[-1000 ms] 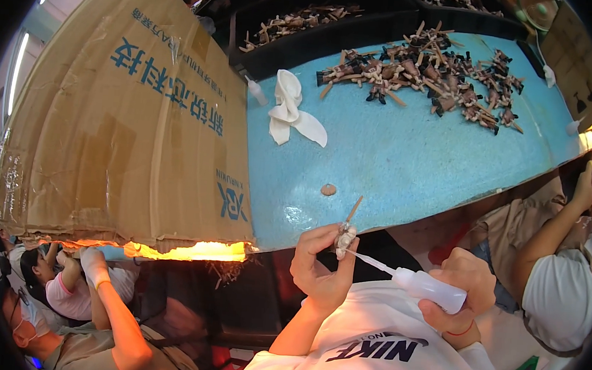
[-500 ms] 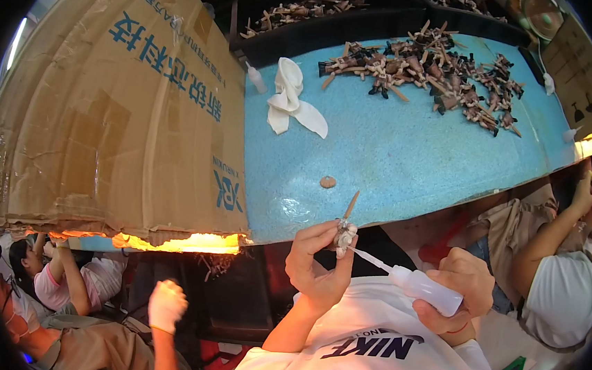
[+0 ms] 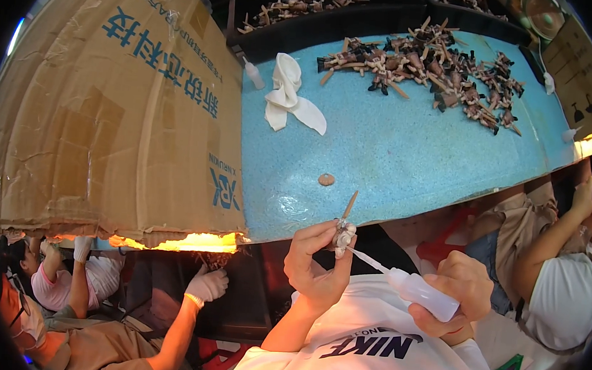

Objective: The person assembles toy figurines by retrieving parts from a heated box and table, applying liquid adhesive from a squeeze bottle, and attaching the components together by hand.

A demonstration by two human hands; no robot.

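Pinched between the thumb and fingers of my left hand [image 3: 314, 259] is a small pale figurine part [image 3: 343, 236] with a thin brown stick-like piece [image 3: 351, 204] pointing up from it. My right hand [image 3: 460, 295] is closed round a translucent white squeeze bottle [image 3: 423, 294]. The bottle lies tilted, and its narrow nozzle tip [image 3: 366, 260] reaches the figurine part or stops right beside it; I cannot tell which. Just beyond my left hand, a small round brown piece [image 3: 325, 180] rests on the blue tabletop [image 3: 395, 161].
A heap of brown figurine parts [image 3: 423, 66] covers the far right of the table. A white cloth [image 3: 290, 97] and another bottle [image 3: 253, 74] lie near the tall cardboard panel [image 3: 114, 115] at left. Black trays [image 3: 336, 28] hold more parts. Co-workers sit on both sides.
My hands, the figurine part and the bottle stay almost in place. At the left, a co-worker's gloved hand has moved right and down toward a dark tray. The view has shifted slightly.
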